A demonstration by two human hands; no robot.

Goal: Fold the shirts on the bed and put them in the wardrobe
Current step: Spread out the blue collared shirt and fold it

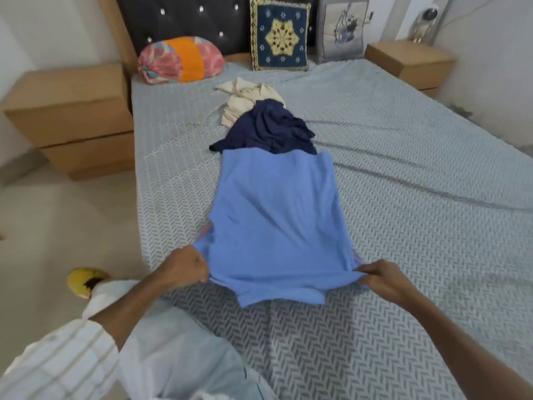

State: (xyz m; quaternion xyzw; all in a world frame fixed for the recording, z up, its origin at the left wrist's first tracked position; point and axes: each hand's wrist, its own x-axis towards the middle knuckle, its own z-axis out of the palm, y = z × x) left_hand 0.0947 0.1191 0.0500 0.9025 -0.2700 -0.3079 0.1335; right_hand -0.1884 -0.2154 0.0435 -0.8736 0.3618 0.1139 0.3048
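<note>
A light blue shirt [274, 220] lies stretched lengthwise on the bed [403, 197], its sides folded in. My left hand [187, 265] grips its near left corner in a fist. My right hand [380, 277] pinches the near right corner. The near edge of the shirt is raised slightly off the sheet between my hands. Beyond it a crumpled navy shirt [268, 128] lies partly under the blue shirt's far end. A crumpled cream shirt [248, 96] sits just behind the navy one. The wardrobe is out of view.
Three cushions lean at the headboard: a pink and orange one [180, 59], a blue patterned one [279, 34], a grey one [341, 27]. Wooden nightstands stand at the left [72, 116] and right [409, 59]. Floor lies to the bed's left.
</note>
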